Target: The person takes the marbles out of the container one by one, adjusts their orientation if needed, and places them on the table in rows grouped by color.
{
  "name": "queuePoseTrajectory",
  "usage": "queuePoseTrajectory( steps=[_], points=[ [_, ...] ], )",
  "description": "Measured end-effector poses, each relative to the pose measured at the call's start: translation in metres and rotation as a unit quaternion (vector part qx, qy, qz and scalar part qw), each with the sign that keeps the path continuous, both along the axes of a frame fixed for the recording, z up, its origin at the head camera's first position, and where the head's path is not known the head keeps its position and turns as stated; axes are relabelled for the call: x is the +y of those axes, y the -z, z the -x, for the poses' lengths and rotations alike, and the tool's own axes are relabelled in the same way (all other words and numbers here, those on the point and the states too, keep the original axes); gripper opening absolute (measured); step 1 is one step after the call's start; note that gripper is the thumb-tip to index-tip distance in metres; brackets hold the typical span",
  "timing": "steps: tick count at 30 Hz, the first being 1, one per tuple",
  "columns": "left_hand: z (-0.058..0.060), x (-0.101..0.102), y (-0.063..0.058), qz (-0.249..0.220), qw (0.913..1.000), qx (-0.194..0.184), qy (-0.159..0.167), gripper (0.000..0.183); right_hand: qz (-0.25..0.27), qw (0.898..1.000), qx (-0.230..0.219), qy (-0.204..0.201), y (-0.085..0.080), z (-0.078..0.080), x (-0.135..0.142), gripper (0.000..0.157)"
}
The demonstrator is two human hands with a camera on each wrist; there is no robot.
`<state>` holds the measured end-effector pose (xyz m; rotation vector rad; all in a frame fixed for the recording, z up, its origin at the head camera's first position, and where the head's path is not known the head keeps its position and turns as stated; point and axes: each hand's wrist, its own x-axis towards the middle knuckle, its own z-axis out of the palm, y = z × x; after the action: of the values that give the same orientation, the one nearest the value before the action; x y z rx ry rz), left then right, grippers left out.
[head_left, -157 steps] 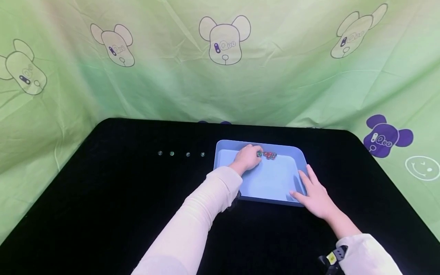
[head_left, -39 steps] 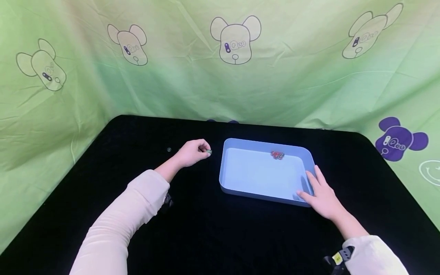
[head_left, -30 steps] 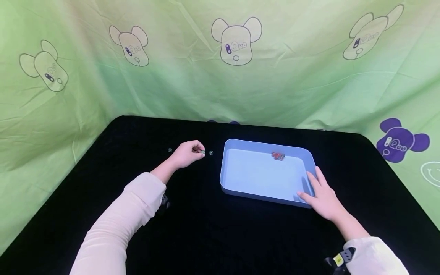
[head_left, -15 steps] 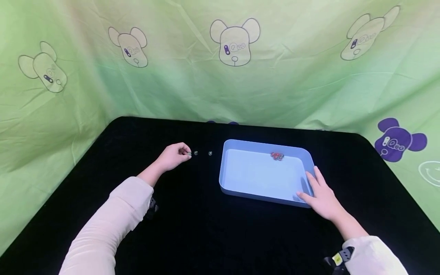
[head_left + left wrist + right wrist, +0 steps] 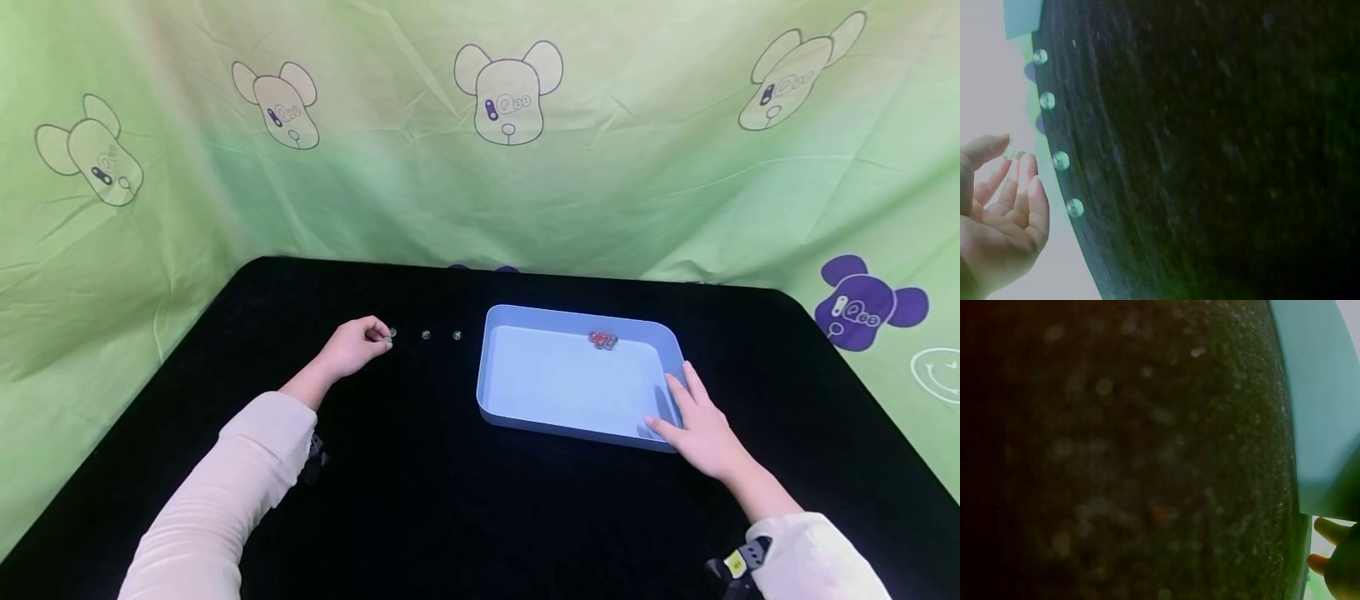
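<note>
My left hand [image 5: 352,346] pinches a small clear greenish glass marble [image 5: 1010,149] between thumb and fingertips, close over the black table at the left part of a row of marbles. Matching marbles [image 5: 426,334] stand spaced apart to the right of it; the left wrist view shows several along the row, one of which [image 5: 1074,207] the hand hides in the head view. My right hand [image 5: 697,425] rests with extended, spread fingers on the right wall of a blue rectangular tray [image 5: 577,432]. Inside the tray, a small cluster of red and clear marbles [image 5: 602,340] lies near the back wall.
A black cloth covers the table [image 5: 450,517], whose rounded far edge meets a green printed curtain [image 5: 390,192]. The tray's raised walls stand right of the marble row. A dark device with a yellow label [image 5: 737,565] sits at the right cuff.
My left hand has left the tray with a greenish marble and travelled left along the row, uncovering marbles to its right. The right hand stays at the tray's wall.
</note>
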<state>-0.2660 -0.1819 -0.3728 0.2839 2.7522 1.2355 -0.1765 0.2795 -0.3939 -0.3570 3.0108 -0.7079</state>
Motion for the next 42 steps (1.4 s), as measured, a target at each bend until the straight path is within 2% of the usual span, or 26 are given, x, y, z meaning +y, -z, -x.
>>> queuePoseTrajectory(
  steps=[9, 13, 20, 32, 42],
  points=[
    [0.001, -0.017, 0.002, 0.015, 0.9997, -0.003, -0.021, 0.016, 0.003, 1.0, 0.005, -0.002, 0.001, 0.0, 0.0, 0.071],
    [0.003, -0.025, 0.005, 0.026, 0.9992, 0.005, -0.029, 0.016, 0.003, 1.0, 0.002, -0.001, 0.0, 0.0, 0.0, 0.071],
    [0.007, -0.037, 0.008, 0.046, 0.9978, -0.003, -0.047, 0.017, -0.001, 1.0, 0.003, -0.003, 0.001, 0.0, 0.0, 0.071],
    [0.014, -0.047, 0.01, 0.057, 0.9961, 0.003, -0.068, 0.015, 0.0, 1.0, 0.005, 0.002, 0.001, 0.0, 0.001, 0.071],
    [0.023, -0.051, 0.013, 0.08, 0.9941, 0.012, -0.072, 0.014, 0.003, 1.0, 0.006, 0.005, 0.0, -0.001, 0.0, 0.071]
  ],
)
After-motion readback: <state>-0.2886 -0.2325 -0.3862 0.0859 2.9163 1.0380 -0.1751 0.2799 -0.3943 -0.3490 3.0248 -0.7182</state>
